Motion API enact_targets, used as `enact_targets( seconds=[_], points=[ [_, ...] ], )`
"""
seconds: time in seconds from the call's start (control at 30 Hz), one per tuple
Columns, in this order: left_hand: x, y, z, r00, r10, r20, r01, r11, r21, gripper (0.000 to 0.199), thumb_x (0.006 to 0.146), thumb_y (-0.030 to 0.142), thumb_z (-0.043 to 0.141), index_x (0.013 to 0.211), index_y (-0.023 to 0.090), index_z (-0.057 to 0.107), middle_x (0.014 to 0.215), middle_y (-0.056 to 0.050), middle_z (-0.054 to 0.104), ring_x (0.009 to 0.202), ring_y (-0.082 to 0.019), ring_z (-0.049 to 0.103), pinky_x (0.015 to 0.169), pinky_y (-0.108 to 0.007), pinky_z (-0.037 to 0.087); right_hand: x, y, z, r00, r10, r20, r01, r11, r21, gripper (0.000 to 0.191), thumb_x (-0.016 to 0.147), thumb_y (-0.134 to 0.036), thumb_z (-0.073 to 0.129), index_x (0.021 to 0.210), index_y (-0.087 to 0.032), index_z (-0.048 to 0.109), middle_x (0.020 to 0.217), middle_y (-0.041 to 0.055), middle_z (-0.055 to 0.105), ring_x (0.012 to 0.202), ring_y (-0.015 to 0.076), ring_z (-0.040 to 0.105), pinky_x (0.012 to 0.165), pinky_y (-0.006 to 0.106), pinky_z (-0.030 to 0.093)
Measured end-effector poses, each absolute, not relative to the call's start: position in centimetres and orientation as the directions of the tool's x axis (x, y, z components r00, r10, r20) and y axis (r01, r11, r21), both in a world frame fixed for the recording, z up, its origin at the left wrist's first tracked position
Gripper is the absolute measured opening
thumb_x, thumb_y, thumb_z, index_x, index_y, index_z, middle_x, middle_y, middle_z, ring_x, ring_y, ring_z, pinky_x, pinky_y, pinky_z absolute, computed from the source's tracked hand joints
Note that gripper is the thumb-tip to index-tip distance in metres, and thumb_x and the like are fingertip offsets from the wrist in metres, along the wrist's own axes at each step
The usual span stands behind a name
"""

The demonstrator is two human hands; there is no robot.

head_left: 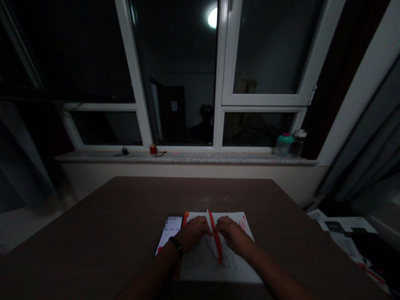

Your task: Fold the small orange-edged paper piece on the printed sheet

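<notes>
A folded piece of white paper with a red stripe (218,246) stands over a printed sheet or booklet (228,273) on the brown table. My left hand (195,231), with a dark band on its wrist, pinches the folded paper from the left. From the right, my right hand (230,231) has its fingers closed on the same paper, near its middle. The fingertips of both hands are close together. Under the hands, the booklet lies flat and shows an orange-red left edge and rows of print.
A phone (168,235) with a lit screen lies left of the booklet on the table (125,216). Behind, the window sill (193,158) holds a small red object (153,149) and a teal-lidded container (283,146). Papers (346,225) lie beyond the table's right edge.
</notes>
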State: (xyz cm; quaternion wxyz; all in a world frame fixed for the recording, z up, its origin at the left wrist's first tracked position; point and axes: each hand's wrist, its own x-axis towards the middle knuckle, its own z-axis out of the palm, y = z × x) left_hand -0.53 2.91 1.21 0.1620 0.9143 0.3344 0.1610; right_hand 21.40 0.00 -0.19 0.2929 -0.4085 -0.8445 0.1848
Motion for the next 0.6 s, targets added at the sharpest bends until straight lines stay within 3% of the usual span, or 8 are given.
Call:
enact_targets(
  seconds=[0.17, 0.27, 0.37, 0.5, 0.6],
  points=[
    [-0.5, 2.0, 2.1, 0.713, 0.678, 0.179, 0.589, -0.718, 0.37, 0.026, 0.085, 0.003, 0.056, 0.093, 0.023, 0.07, 0.104, -0.001, 0.063, 0.103, -0.018, 0.057, 0.09, -0.029, 0.043, 21.6, 0.0, 0.0, -0.496, 0.812, 0.309, 0.588, 0.576, -0.568, 0.031, 0.085, 0.001, 0.045, 0.091, -0.02, 0.067, 0.096, 0.0047, 0.061, 0.099, 0.0191, 0.054, 0.086, 0.03, 0.043],
    [-0.3, 1.2, 2.6, 0.69, 0.708, 0.149, 0.643, -0.695, 0.324, 0.02, 0.081, 0.011, 0.064, 0.096, 0.024, 0.068, 0.107, -0.002, 0.062, 0.104, -0.022, 0.056, 0.089, -0.034, 0.043, 21.9, -0.4, 0.3, -0.52, 0.804, 0.29, 0.588, 0.583, -0.561, 0.025, 0.08, -0.003, 0.057, 0.096, -0.02, 0.065, 0.101, 0.0044, 0.06, 0.105, 0.0205, 0.053, 0.091, 0.031, 0.042],
    [0.0, 0.4, 2.9, 0.657, 0.742, 0.134, 0.692, -0.663, 0.285, 0.024, 0.077, 0.024, 0.074, 0.1, 0.023, 0.067, 0.112, -0.004, 0.061, 0.106, -0.026, 0.055, 0.09, -0.039, 0.041, 22.2, -1.1, 0.8, -0.543, 0.794, 0.272, 0.575, 0.588, -0.568, 0.032, 0.074, -0.01, 0.069, 0.103, -0.021, 0.063, 0.108, 0.0041, 0.058, 0.108, 0.0217, 0.051, 0.094, 0.032, 0.041],
    [0.1, 0.2, 2.9, 0.645, 0.755, 0.119, 0.717, -0.652, 0.249, 0.018, 0.084, 0.025, 0.067, 0.102, 0.026, 0.069, 0.111, -0.003, 0.062, 0.106, -0.026, 0.055, 0.092, -0.041, 0.04, 22.0, -1.5, 1.4, -0.526, 0.813, 0.25, 0.609, 0.565, -0.557, 0.031, 0.078, -0.014, 0.068, 0.107, -0.022, 0.062, 0.11, 0.0051, 0.058, 0.11, 0.0224, 0.05, 0.095, 0.034, 0.041],
    [0.0, 0.5, 2.6, 0.639, 0.754, 0.151, 0.727, -0.656, 0.203, 0.024, 0.087, 0.02, 0.062, 0.11, 0.027, 0.068, 0.127, -0.005, 0.057, 0.117, -0.028, 0.05, 0.098, -0.045, 0.037, 21.6, -1.2, 1.6, -0.515, 0.821, 0.248, 0.646, 0.561, -0.518, 0.028, 0.084, -0.015, 0.062, 0.112, -0.021, 0.063, 0.111, 0.0068, 0.058, 0.11, 0.023, 0.05, 0.097, 0.034, 0.04]
  ],
)
